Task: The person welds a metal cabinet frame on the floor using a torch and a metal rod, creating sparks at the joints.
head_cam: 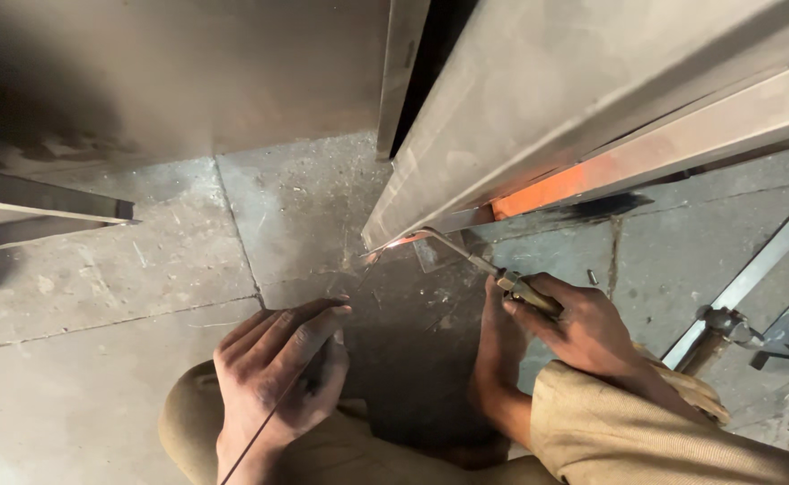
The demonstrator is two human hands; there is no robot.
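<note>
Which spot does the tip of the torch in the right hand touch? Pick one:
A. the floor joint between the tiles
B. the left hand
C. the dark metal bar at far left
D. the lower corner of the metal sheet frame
D: the right hand holds the torch with its tip glowing at the lower corner of the metal sheet frame.

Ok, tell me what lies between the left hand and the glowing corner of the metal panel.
In the head view, only bare, scuffed concrete floor lies between the left hand and the glowing corner of the metal panel; the right hand's torch reaches in from the other side.
</note>
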